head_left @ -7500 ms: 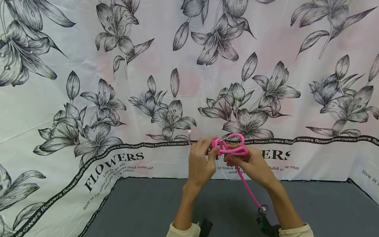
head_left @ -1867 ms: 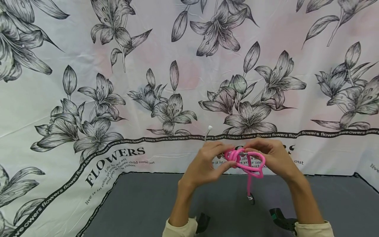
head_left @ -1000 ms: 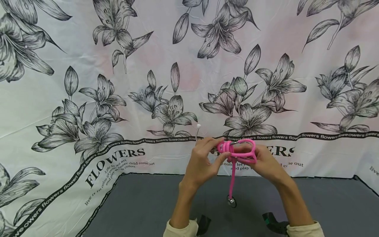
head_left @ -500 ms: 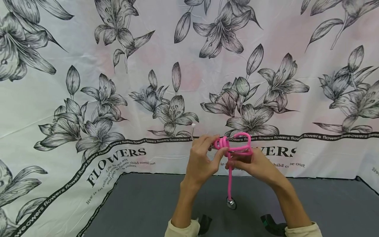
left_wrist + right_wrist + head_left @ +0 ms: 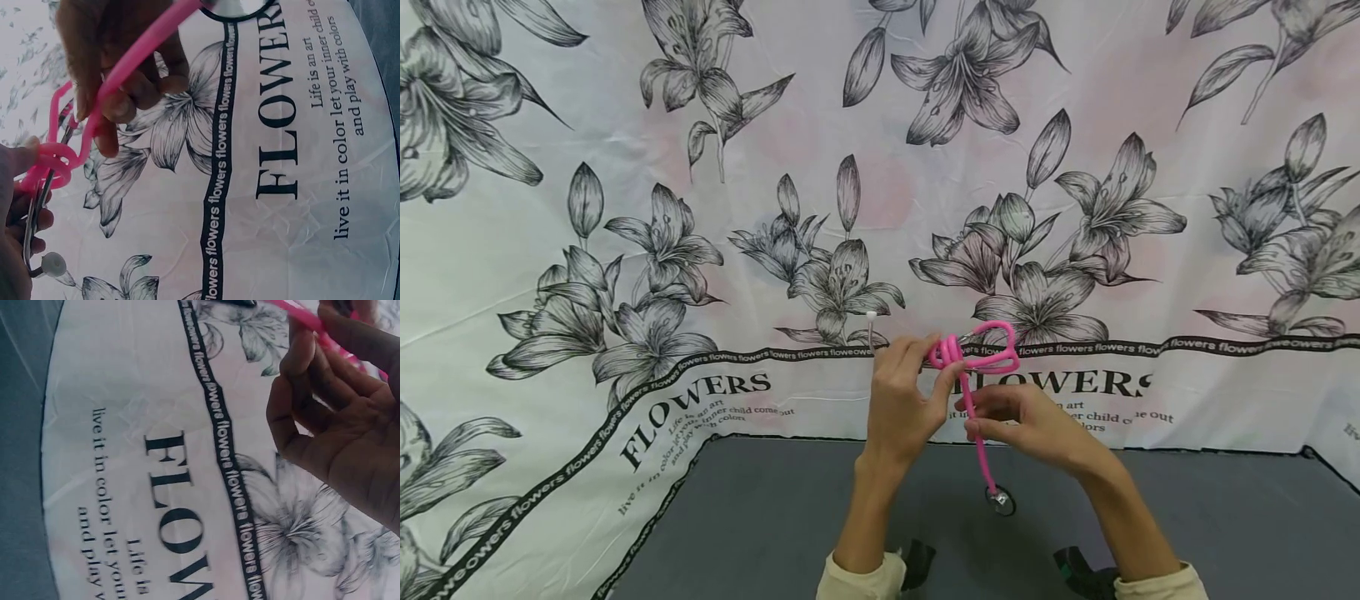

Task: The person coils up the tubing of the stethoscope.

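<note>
A pink stethoscope (image 5: 955,350) is held up above the table, its tubing wound in several turns around the metal ear tubes, with a loop standing out to the right. My left hand (image 5: 901,404) grips the wound part between thumb and fingers. A white ear tip (image 5: 871,317) sticks up beyond the left fingers. From the coil the tubing runs down to the round chest piece (image 5: 1000,501), which hangs free. My right hand (image 5: 1045,425) has thumb and fingers about this hanging tube (image 5: 140,50), just below the coil. The left palm side is partly hidden in the left wrist view.
A white cloth (image 5: 820,400) printed with lilies and "FLOWERS" hangs behind and runs down the left side. The dark grey table top (image 5: 760,517) lies below the hands. Black devices (image 5: 917,565) sit at both wrists.
My right hand has left the loop and moved down to the hanging tube. The coil has shifted slightly left and up in my left hand. The chest piece has swung slightly right.
</note>
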Demonstrator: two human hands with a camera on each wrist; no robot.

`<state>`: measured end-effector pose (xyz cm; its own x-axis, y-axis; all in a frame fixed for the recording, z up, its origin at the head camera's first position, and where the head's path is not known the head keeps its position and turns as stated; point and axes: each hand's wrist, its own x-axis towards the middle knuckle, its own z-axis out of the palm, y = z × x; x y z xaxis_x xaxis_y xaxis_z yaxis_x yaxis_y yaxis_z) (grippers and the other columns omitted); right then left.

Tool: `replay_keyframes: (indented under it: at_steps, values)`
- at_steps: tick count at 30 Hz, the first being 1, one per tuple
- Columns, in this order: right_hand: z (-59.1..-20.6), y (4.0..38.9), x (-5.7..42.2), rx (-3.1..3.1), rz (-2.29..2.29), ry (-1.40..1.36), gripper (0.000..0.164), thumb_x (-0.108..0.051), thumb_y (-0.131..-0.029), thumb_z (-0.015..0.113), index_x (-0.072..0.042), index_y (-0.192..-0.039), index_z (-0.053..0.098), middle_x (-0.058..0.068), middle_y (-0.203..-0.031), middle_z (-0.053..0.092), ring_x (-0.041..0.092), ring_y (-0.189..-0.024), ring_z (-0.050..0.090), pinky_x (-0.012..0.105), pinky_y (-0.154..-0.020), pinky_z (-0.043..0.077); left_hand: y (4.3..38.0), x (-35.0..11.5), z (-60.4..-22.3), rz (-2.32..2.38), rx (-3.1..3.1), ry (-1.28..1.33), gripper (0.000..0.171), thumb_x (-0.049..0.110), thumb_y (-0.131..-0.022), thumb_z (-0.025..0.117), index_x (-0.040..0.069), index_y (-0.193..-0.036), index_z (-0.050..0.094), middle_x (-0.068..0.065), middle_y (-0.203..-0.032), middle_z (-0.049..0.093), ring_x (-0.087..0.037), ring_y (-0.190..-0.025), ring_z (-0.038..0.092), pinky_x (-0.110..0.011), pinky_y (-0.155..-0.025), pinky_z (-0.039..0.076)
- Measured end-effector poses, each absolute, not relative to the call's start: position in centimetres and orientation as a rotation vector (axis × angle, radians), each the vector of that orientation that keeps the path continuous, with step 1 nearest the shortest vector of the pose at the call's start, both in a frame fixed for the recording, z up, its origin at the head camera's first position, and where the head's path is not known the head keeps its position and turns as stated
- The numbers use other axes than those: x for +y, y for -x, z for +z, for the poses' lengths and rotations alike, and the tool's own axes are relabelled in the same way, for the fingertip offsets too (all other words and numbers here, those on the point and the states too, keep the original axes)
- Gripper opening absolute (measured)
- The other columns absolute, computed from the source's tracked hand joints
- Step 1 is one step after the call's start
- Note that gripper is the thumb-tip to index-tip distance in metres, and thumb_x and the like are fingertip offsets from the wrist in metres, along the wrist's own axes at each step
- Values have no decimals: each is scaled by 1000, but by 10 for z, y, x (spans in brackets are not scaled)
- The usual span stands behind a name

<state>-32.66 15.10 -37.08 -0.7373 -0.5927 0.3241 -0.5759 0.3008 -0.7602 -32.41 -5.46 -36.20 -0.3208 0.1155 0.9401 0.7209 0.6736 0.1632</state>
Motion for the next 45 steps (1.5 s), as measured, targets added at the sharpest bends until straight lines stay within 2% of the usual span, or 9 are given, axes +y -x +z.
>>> replay_keyframes:
  at_steps: [7,13,18,22,29,33,39,42,45]
  values:
    - [-359,310,151,2743,-1329,1147,20,-16,-104,64,-4,-118,70,-2,-88,71,3,-80,65,27,-73,55,324,-53,-363,-602,-1814,612,40,23,-90,83,-3,-119,74,-9,-94,71,-20,-85,64,-35,-82,48]
    - [-353,301,143,2803,-1276,1226,16,-12,-105,61,-3,-115,69,-7,-81,65,-1,-72,56,24,-66,49,325,-50,-363,-550,-1804,561,39,27,-91,82,-3,-116,75,-9,-93,72,-20,-86,66,-34,-80,49]
    - [-353,294,135,2849,-1252,1275,10,-8,-103,58,-7,-103,68,-11,-70,55,-3,-60,47,22,-56,44,325,-50,-364,-501,-1783,501,37,26,-90,83,-2,-113,76,-9,-91,71,-20,-83,64,-32,-77,47]
    - [-351,290,134,2847,-1243,1359,12,-2,-100,58,-10,-97,67,-13,-69,49,-5,-59,42,20,-52,40,326,-51,-365,-508,-1767,494,35,25,-91,82,-2,-112,76,-9,-91,70,-21,-83,63,-32,-76,46]
    - [-347,286,137,2900,-1171,1456,19,-2,-100,59,-17,-88,63,-15,-70,44,-5,-61,39,19,-53,38,328,-55,-364,-474,-1801,536,34,26,-91,82,0,-112,75,-7,-92,70,-20,-85,65,-33,-79,47]
    - [-346,284,141,3187,-975,1505,15,2,-93,67,-12,-92,71,-12,-75,52,-1,-69,42,20,-59,41,327,-55,-364,-357,-1881,590,31,30,-93,80,5,-110,76,-4,-95,73,-18,-89,66,-32,-83,50]
    - [-345,282,142,3653,-661,1424,16,8,-85,77,-4,-96,77,0,-83,59,18,-82,51,38,-78,42,323,-52,-361,-241,-2007,750,23,31,-94,74,11,-106,74,2,-90,68,-14,-88,64,-28,-82,47]
    - [-346,285,142,3795,-577,1291,12,5,-85,78,-3,-92,75,4,-82,58,26,-86,51,44,-80,38,321,-50,-360,-209,-2058,850,19,30,-95,75,14,-104,72,5,-90,67,-13,-89,64,-27,-85,48]
    - [-347,291,145,3881,-545,1205,8,-4,-87,79,-1,-89,72,8,-82,62,31,-88,55,47,-80,41,321,-48,-359,-215,-2086,949,21,30,-94,77,13,-106,73,5,-93,69,-12,-93,65,-27,-89,49]
